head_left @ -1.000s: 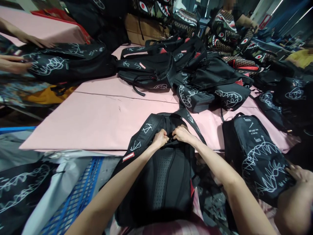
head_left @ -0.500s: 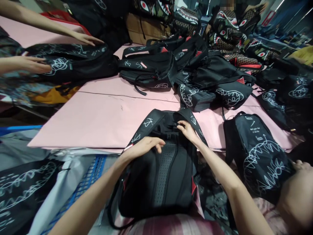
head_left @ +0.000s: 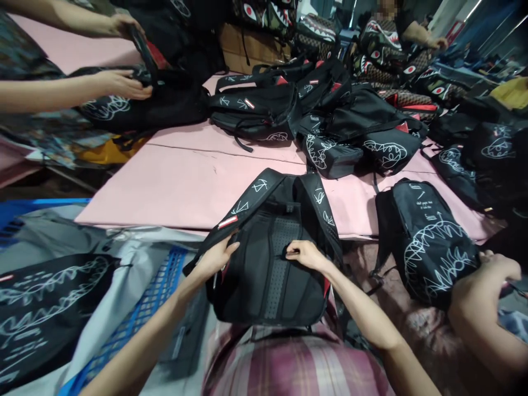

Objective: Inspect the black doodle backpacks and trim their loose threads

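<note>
A black backpack (head_left: 251, 275) rests against my lap and the table edge, its padded back panel facing up. Its shoulder straps (head_left: 268, 184) carry white scribbles and a red-and-white label. My left hand (head_left: 216, 256) is closed at the left strap, near its lower part; the fingertips are partly hidden. Over the mesh strip in the middle of the back panel, my right hand (head_left: 307, 254) pinches a small dark thing that I cannot make out.
Several black backpacks (head_left: 256, 110) lie across the pink table (head_left: 165, 187). A co-worker's hands (head_left: 124, 82) handle one at the left. Another person's arm (head_left: 490, 308) is beside a scribbled backpack (head_left: 437, 242) at right. A blue crate (head_left: 136, 308) stands at lower left.
My right hand has moved down from the top of the backpack to its back panel. My left hand has shifted left to the strap. The co-worker at left now lifts a strap.
</note>
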Demonstrator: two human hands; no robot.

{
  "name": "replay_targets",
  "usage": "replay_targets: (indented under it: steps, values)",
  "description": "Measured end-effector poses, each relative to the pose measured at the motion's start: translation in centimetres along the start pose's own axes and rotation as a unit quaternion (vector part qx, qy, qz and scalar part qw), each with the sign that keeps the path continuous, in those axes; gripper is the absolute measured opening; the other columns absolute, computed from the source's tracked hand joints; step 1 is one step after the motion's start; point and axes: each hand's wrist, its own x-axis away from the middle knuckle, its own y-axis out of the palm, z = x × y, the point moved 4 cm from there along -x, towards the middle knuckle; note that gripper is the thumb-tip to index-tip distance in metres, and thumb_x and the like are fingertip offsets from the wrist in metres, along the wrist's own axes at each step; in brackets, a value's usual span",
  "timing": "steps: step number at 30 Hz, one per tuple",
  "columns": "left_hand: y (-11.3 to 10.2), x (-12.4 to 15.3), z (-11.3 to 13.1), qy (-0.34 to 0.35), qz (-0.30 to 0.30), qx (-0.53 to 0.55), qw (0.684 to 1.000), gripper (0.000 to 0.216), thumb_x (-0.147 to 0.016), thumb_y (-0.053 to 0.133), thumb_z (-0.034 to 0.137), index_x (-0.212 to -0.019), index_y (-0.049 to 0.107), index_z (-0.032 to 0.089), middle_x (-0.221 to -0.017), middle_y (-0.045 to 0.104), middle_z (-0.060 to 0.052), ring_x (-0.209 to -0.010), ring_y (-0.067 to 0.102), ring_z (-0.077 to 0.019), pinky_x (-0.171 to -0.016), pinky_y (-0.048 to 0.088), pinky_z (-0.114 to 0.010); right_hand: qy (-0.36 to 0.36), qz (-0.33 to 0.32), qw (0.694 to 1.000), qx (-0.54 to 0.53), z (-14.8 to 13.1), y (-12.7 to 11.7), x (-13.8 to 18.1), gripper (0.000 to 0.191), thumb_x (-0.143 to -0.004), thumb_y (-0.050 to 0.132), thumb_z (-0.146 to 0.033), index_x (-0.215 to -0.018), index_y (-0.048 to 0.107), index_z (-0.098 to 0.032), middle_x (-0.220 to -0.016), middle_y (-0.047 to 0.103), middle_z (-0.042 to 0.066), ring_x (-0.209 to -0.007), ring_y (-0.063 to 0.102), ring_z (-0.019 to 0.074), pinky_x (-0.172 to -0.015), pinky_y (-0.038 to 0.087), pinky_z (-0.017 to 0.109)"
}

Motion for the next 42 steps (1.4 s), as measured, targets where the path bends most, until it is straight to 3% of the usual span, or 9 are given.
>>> replay_targets:
  steps: [3,7,9,13,17,28,30,35,42]
  values:
    - [0.1,3.1,-0.9,0.013,-0.027,0.015,0.999,0.062,-0.08,0.035,0.048,-0.128,0.042,0.011,-0.132,0.049,-0.013,-0.122,0.044,-0.0255,-0.104,0.032,-0.039,0.009,-0.015,0.975,-0.221,2.1,-0.5,4.9,0.028,-0.085,0.044,-0.034,-0.082,0.067,-0.019,-0.072,0.068,0.002,-0.071,0.063,0.0163,-0.067,0.047,0.026]
    - [0.2,7.4,-0.3,0.135,-0.076,-0.026,0.988,0.069,-0.072,0.055,0.05,-0.13,0.042,0.016,-0.141,0.036,-0.015,-0.129,0.034,-0.0292,-0.106,0.029,-0.042,0.187,0.258,0.917,-0.241,6.4,0.6,13.4,0.031,-0.078,0.053,-0.043,-0.093,0.068,-0.021,-0.089,0.07,0.007,-0.086,0.064,0.0229,-0.08,0.048,0.036]
    - [0.1,9.2,0.1,0.192,-0.092,-0.068,0.975,0.083,-0.058,0.071,0.048,-0.131,0.043,0.019,-0.146,0.025,-0.018,-0.133,0.024,-0.0333,-0.107,0.026,-0.046,0.222,0.324,0.886,-0.247,6.6,3.1,16.3,0.036,-0.077,0.053,-0.044,-0.101,0.065,-0.02,-0.103,0.067,0.009,-0.099,0.061,0.025,-0.089,0.045,0.041]
    - [-0.3,11.0,-0.3,0.214,-0.088,-0.122,0.965,0.107,-0.041,0.082,0.037,-0.135,0.036,0.015,-0.146,0.019,-0.023,-0.133,0.022,-0.0387,-0.106,0.028,-0.047,0.229,0.415,0.853,-0.218,5.0,8.1,19.0,0.038,-0.08,0.051,-0.042,-0.109,0.061,-0.021,-0.118,0.06,0.01,-0.109,0.054,0.0239,-0.096,0.041,0.042]
    - [-0.2,11.1,-1.2,0.195,-0.083,-0.158,0.964,0.105,-0.041,0.082,0.031,-0.134,0.036,0.015,-0.146,0.019,-0.023,-0.13,0.028,-0.0398,-0.102,0.034,-0.047,0.227,0.392,0.867,-0.208,4.4,10.5,18.2,0.037,-0.074,0.059,-0.042,-0.104,0.063,-0.02,-0.102,0.064,0.008,-0.092,0.059,0.0208,-0.083,0.046,0.035]
    - [0.3,9.2,5.8,0.2,0.055,-0.028,0.978,0.066,-0.065,0.065,0.047,-0.124,0.043,0.026,-0.15,0.014,-0.009,-0.131,0.03,-0.0332,-0.101,0.035,-0.044,0.175,0.578,0.689,-0.4,7.7,0.2,14.0,0.041,-0.071,0.059,-0.042,-0.098,0.063,-0.012,-0.083,0.067,0.005,-0.047,0.041,0.0061,-0.049,0.037,0.022]
    - [0.4,8.3,7.1,0.204,0.069,-0.031,0.976,0.063,-0.065,0.066,0.046,-0.121,0.046,0.025,-0.149,0.017,-0.01,-0.129,0.032,-0.0338,-0.099,0.037,-0.045,0.179,0.593,0.693,-0.369,7.3,0.0,15.7,0.039,-0.073,0.057,-0.044,-0.096,0.063,-0.013,-0.082,0.066,0.005,-0.047,0.041,0.0064,-0.049,0.037,0.022]
    - [1.0,7.1,9.3,0.216,0.096,-0.033,0.971,0.059,-0.068,0.065,0.047,-0.118,0.048,0.022,-0.147,0.022,-0.013,-0.127,0.037,-0.0323,-0.093,0.044,-0.046,0.211,0.531,0.787,-0.232,5.9,1.9,17.3,0.034,-0.067,0.063,-0.044,-0.086,0.063,-0.016,-0.077,0.065,0.003,-0.07,0.057,0.0147,-0.068,0.044,0.026]
    - [1.9,7.1,9.3,0.216,0.089,-0.033,0.972,0.064,-0.065,0.069,0.049,-0.12,0.048,0.021,-0.147,0.022,-0.016,-0.128,0.036,-0.0323,-0.093,0.043,-0.045,0.264,0.512,0.811,-0.107,6.8,0.6,16.2,0.034,-0.071,0.057,-0.048,-0.086,0.06,-0.017,-0.072,0.064,0.003,-0.066,0.058,0.0165,-0.063,0.04,0.025]
